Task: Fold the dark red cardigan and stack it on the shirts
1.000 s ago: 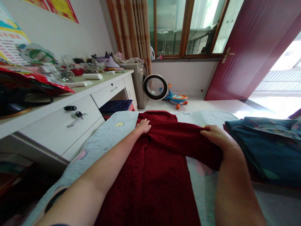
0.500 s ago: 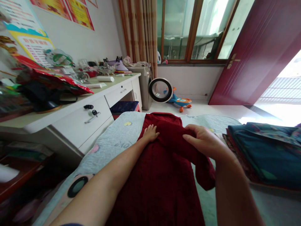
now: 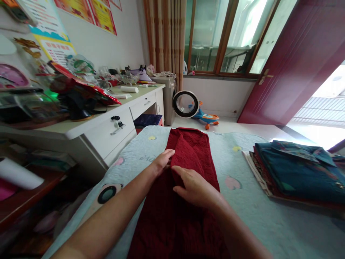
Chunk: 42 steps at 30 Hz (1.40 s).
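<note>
A dark red long-sleeved garment (image 3: pixel 192 151) lies lengthwise on the bed, running toward me, with its sleeve folded in over its upper part. At its left edge, my left hand (image 3: pixel 163 161) closes its fingers on the cloth, the fingertips partly hidden. Just to the right and nearer me, my right hand (image 3: pixel 194 187) grips the folded sleeve between thumb and fingers. The two hands are close together, almost touching.
A pale blue patterned bed cover (image 3: pixel 233 212) spreads beneath. Folded clothes (image 3: pixel 299 172) are stacked at the right. Along the left runs a white desk (image 3: pixel 107 135) crowded with items. A blue and orange ride-on toy (image 3: pixel 206 117) stands on the floor beyond the bed.
My right hand has moved left, bringing the sleeve from beyond the garment's right side across onto its body. My left hand has shifted from lying flat on top to the left edge.
</note>
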{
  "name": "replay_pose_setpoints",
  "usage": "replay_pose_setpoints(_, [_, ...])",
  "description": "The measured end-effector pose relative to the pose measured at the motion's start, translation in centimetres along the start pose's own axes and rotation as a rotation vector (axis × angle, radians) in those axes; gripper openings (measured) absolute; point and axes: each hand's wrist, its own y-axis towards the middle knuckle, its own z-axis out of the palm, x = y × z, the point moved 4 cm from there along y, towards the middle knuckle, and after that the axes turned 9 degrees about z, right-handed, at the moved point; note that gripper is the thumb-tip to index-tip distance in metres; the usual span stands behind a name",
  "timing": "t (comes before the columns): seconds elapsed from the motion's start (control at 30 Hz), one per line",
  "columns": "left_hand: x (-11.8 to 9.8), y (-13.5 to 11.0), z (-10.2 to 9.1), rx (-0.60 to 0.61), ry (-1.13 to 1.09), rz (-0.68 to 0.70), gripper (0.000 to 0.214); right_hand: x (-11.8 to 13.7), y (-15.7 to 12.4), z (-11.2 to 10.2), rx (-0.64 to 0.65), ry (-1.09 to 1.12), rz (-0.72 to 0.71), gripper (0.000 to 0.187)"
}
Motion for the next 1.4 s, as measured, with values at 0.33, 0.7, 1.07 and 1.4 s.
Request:
replay_pose_setpoints(0.33, [0.0,-11.2,1.2,0.060,-0.050,-0.055,0.075,-4.4,-6.1,0.5,-0.251,0.337,0.172,0.056])
replay_pose_setpoints(0.7, [1.1,-14.7,1.4,0.031,-0.122,-0.131,0.080,-4.5,-7.7,1.0,-0.349,0.539,0.302,0.037])
replay_pose_setpoints(1.07, [2.5,-16.3,0.6,-0.008,-0.051,-0.058,0.095,-0.7,-9.9,5.4,0.156,0.625,0.125,0.041])
replay_pose_setpoints(1.4, [2.0,-16.8,-0.3,0.059,0.140,0.260,0.045,-4.9,-7.8,3.9,-0.202,0.320,0.245,0.024])
